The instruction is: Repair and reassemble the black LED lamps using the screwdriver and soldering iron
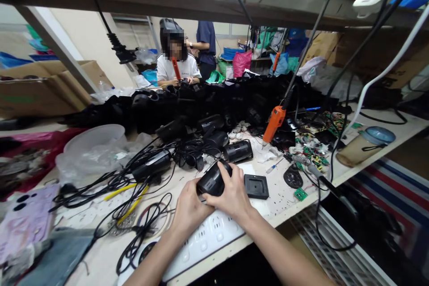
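My left hand (191, 203) and my right hand (233, 192) are both closed around a black plastic housing (212, 179), rounded like a bullet camera's shell. They hold it just above the front of the workbench, over a white power strip (204, 246). The right thumb and fingers span its near end and top; the left fingers are partly hidden behind it. Just right of my right hand lies a square black plastic tray-like part (256, 186). Beyond the hands rest similar black housings (237, 151) with cables, one more (152, 166) to the left.
An orange electric screwdriver (275, 123) hangs on a coiled cord. To the right are loose circuit boards (310, 147), a soldering iron (315, 170) and a lidded bottle (365, 146). Black cables (130, 201) tangle at left. A co-worker (179, 67) sits beyond a black heap (201, 98).
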Tool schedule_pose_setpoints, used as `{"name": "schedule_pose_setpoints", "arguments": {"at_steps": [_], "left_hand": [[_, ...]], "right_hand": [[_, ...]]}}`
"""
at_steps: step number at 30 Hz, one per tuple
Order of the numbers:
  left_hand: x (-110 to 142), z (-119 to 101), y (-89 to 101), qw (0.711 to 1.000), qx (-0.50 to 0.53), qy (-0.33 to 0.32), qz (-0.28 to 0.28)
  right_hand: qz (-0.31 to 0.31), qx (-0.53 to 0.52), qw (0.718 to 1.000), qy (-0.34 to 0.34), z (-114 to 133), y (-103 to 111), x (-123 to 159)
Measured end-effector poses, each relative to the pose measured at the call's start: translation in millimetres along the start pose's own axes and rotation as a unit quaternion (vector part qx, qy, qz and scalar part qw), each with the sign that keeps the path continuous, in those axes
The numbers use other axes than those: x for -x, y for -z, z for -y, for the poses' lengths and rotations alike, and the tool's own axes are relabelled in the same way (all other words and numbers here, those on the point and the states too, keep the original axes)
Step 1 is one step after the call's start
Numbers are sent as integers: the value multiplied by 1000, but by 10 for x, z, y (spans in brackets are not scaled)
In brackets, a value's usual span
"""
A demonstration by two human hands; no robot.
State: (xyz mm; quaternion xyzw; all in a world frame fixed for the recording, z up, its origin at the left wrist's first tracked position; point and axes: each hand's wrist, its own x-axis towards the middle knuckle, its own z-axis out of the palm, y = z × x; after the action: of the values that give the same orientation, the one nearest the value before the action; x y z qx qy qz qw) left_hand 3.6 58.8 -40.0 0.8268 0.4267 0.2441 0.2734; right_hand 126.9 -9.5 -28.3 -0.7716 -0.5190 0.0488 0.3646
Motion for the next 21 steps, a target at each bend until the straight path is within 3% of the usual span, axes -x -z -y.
{"name": "schedule_pose_setpoints", "arguments": {"at_steps": [3,5,10,14,21], "left_hand": [[5,3,-1,1000,-5,-1,-1],[11,-1,7,1000,-11,2,6],[29,-1,30,998,-23,23,46],[35,5,32,997,-19,35,59],[22,-87,89,993,-29,81,82]], "right_hand": [[-41,-48,998,-3,-113,123,46],[-75,-62,995,-39,-270,289,10],[-194,46,975,-100,-861,668,-211],[-192,127,970,-84,-1200,668,-299],[-165,161,968,-97,-1516,545,-294]]}}
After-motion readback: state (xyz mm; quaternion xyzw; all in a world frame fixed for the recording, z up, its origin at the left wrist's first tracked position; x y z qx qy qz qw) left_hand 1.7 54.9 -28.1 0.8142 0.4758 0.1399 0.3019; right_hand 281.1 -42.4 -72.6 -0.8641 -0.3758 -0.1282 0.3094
